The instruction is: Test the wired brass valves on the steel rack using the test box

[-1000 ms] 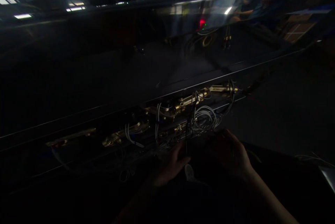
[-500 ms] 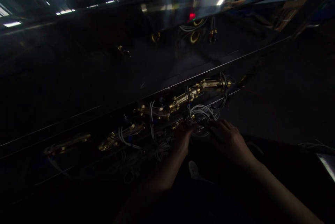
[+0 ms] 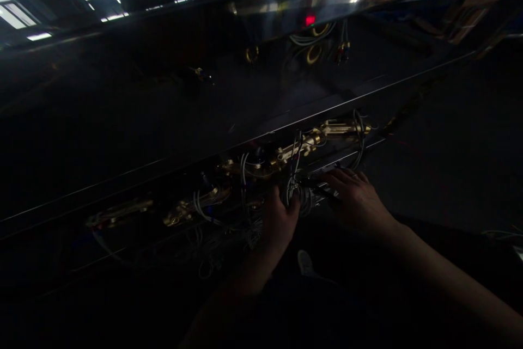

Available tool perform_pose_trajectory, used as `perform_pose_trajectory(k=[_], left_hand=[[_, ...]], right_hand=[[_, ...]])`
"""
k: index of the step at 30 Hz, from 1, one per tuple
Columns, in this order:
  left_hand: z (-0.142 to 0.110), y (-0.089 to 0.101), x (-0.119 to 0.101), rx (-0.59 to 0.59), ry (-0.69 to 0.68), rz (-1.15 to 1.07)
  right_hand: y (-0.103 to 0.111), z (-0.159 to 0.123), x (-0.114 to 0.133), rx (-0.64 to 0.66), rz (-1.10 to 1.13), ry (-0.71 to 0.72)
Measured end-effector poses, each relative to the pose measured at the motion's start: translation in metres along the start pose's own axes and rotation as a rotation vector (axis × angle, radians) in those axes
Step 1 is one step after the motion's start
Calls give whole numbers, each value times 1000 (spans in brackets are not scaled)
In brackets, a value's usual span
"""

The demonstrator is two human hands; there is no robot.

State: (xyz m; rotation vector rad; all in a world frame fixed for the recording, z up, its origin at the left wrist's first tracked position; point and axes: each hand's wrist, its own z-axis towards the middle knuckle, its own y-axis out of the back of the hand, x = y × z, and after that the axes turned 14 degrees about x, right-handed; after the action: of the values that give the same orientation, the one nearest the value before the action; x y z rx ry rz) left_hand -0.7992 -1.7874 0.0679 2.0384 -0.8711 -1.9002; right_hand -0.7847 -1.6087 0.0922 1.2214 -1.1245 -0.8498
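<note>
My left hand (image 3: pixel 280 217) is closed at a looped bundle of grey cables (image 3: pixel 304 201), its thumb and fingertips against them; the exact grip is dim. From the right, my right hand (image 3: pixel 356 195) is wrapped round a dark tool that looks like pliers (image 3: pixel 322 190). The tool's front end points left, at the cables near my left fingertips. Just behind the hands runs a row of brass fittings (image 3: pixel 298 148) with grey cables hanging from them. Deep shadow hides much of the fingers and the tool.
A long dark metal panel (image 3: pixel 204 115) with a shiny upper rail (image 3: pixel 269 3) stands behind the fittings. Brass rings (image 3: pixel 314 54) and short hanging leads (image 3: pixel 343 52) show on it. More loose cables (image 3: pixel 212 264) lie lower left. A shoe (image 3: pixel 304 262) is below.
The right hand's tool has come up to the cables by my left hand. The wide cable loop between the hands has drawn together. My left fingers have shifted left; the view has shifted slightly.
</note>
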Motion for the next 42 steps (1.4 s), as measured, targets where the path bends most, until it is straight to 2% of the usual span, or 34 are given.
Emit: perform_pose_trajectory(k=[3, 7, 10, 13, 17, 26, 32, 38, 42], left_hand=[[-1, 10, -3, -51, -28, 100], [2, 29, -6, 7, -60, 312], [8, 42, -6, 46, -51, 375], [14, 51, -5, 119, -17, 331], [16, 58, -6, 205, -50, 260], [17, 65, -8, 251, -48, 188], [18, 64, -4, 301, -39, 99], [21, 63, 0, 324, -59, 54], [24, 66, 2, 403, -63, -10]], right_hand=[[2, 3, 1, 0, 28, 18], [3, 5, 2, -21, 85, 26], [3, 6, 3, -47, 144, 29], [5, 11, 6, -39, 188, 61], [11, 22, 12, -28, 182, 99], [24, 37, 16, 76, 180, 144], [33, 40, 13, 67, 139, 128], [40, 45, 11, 173, 154, 139], [41, 57, 0, 279, 286, 184]])
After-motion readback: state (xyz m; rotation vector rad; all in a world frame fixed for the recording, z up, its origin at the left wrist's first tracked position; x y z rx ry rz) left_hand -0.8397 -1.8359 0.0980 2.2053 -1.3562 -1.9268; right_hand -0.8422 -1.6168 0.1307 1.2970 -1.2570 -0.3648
